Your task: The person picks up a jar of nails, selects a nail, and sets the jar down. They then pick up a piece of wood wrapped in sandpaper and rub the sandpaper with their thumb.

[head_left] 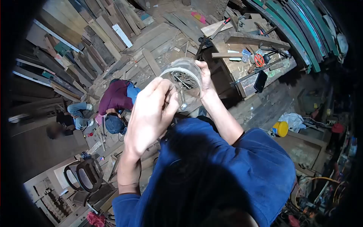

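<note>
My right hand [205, 77] grips a clear glass jar [184, 81] from its far side and holds it tilted, mouth towards me. Several nails or screws lie inside the jar. My left hand [151, 113] is at the jar's mouth, with its fingertips pinched on a thin metal piece [182, 104] at the rim. Both arms wear blue sleeves.
Another person [115, 100] in a maroon shirt and blue cap crouches on the floor below. A workbench [245, 81] at the right carries orange-handled scissors [259, 59], a hammer and a dark phone [260, 81]. Planks [94, 41] cover the floor; a yellow container [281, 129] stands at the right.
</note>
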A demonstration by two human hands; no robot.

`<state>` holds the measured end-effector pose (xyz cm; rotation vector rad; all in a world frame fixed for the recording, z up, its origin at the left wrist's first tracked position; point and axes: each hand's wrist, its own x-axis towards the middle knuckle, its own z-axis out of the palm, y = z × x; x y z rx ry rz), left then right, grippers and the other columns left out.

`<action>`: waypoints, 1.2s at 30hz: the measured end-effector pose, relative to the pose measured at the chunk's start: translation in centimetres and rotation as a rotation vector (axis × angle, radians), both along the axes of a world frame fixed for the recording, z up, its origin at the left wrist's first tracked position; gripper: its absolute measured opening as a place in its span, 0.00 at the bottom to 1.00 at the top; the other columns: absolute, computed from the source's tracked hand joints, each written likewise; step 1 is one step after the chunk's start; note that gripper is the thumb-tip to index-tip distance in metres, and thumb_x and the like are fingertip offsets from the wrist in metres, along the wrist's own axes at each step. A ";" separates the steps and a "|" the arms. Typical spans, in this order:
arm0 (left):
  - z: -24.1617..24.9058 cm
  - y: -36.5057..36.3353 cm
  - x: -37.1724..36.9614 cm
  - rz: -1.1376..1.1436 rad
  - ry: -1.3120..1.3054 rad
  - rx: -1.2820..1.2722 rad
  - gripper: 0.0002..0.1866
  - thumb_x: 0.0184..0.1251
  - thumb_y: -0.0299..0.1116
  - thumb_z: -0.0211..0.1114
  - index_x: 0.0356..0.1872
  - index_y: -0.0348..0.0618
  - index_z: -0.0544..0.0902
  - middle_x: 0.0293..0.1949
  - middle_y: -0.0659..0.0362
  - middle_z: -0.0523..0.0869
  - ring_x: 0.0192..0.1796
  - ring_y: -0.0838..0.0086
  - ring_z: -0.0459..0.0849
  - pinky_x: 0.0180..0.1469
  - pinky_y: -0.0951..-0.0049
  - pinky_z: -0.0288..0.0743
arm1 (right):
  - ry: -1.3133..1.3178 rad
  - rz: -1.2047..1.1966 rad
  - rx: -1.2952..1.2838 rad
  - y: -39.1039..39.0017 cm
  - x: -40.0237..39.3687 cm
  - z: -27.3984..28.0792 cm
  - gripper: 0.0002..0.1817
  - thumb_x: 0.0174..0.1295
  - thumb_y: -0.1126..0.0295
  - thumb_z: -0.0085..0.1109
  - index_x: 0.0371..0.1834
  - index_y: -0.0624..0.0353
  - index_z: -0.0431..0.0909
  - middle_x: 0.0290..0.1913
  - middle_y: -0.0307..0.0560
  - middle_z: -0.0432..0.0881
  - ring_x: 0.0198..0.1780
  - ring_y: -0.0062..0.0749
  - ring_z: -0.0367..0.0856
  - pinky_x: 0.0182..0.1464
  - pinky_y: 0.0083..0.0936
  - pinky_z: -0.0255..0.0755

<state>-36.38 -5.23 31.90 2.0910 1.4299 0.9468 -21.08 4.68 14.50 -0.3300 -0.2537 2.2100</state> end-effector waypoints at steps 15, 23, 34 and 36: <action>-0.7 0.5 -2.9 -0.162 -0.477 -0.477 0.06 0.74 0.28 0.58 0.40 0.35 0.75 0.33 0.62 0.71 0.13 0.75 0.79 0.12 0.79 0.71 | -0.009 -0.019 0.012 -0.2 0.3 1.1 0.33 0.62 0.47 0.49 0.59 0.66 0.75 0.53 0.56 0.84 0.52 0.43 0.84 0.57 0.43 0.78; -0.2 0.3 -2.1 -0.038 -0.572 -0.543 0.05 0.71 0.28 0.61 0.37 0.35 0.78 0.27 0.68 0.72 0.22 0.85 0.69 0.23 0.83 0.62 | -0.010 -0.041 0.042 -0.4 0.5 1.3 0.33 0.62 0.47 0.49 0.59 0.64 0.75 0.53 0.54 0.84 0.52 0.42 0.84 0.57 0.42 0.77; 2.1 -1.1 0.7 -0.003 0.069 0.098 0.06 0.53 0.26 0.71 0.30 0.39 0.82 0.23 0.58 0.76 0.24 0.70 0.77 0.27 0.72 0.70 | 0.171 0.011 0.017 -0.7 0.9 0.7 0.39 0.62 0.43 0.50 0.59 0.73 0.74 0.53 0.61 0.82 0.52 0.46 0.83 0.55 0.41 0.80; 2.2 -1.1 0.9 -0.007 0.178 0.154 0.07 0.53 0.27 0.71 0.30 0.40 0.82 0.23 0.58 0.77 0.24 0.68 0.78 0.28 0.71 0.71 | 0.162 0.003 0.008 -0.9 0.8 0.8 0.39 0.62 0.42 0.51 0.60 0.72 0.73 0.53 0.60 0.82 0.53 0.47 0.83 0.56 0.41 0.80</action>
